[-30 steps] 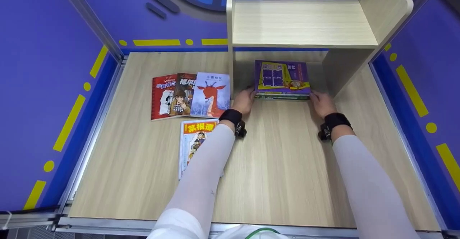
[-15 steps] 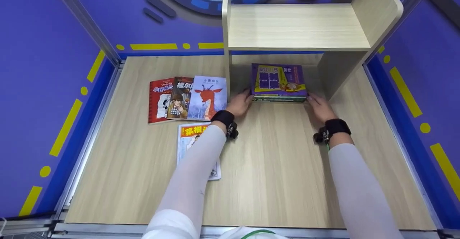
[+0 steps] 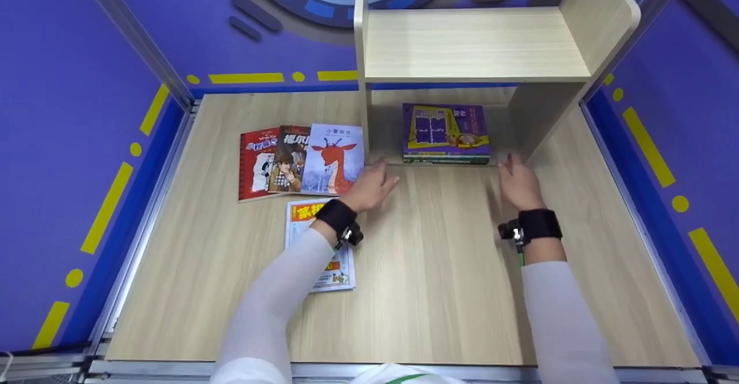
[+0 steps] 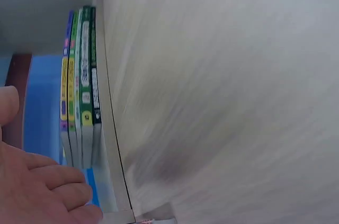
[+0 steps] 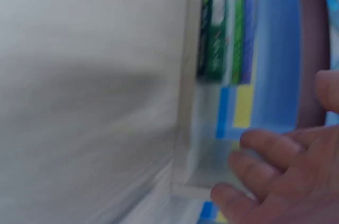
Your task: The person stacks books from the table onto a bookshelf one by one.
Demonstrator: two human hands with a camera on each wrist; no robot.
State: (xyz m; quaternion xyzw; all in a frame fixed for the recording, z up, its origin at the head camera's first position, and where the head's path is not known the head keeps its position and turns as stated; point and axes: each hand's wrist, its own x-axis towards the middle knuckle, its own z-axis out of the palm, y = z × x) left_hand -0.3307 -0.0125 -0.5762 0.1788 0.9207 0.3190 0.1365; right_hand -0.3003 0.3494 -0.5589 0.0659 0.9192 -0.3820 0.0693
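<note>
A stack of books point(image 3: 445, 130), purple cover on top, lies flat in the lower compartment of a wooden shelf point(image 3: 479, 43). In the left wrist view the spines of the book stack point(image 4: 82, 75) show green, yellow and purple. My left hand point(image 3: 369, 189) hangs to the front left of the stack, apart from it, fingers loosely extended and holding nothing. On the other side, my right hand point(image 3: 518, 183) is off the stack's front right corner, fingers extended. In the right wrist view, the right hand point(image 5: 286, 171) shows a gap to the books.
Left of the shelf, a red book point(image 3: 254, 167), a brown detective-cover book point(image 3: 288, 167) and a deer-cover book point(image 3: 333, 159) overlap on the table point(image 3: 439, 291). A comic-cover book point(image 3: 332, 280) lies nearer, partly under the left forearm. Purple walls point(image 3: 69, 141) enclose the sides.
Both hands have let go of the book stack's sides and drawn back toward the body, the left one also moving left. The stack stays in the lower compartment.
</note>
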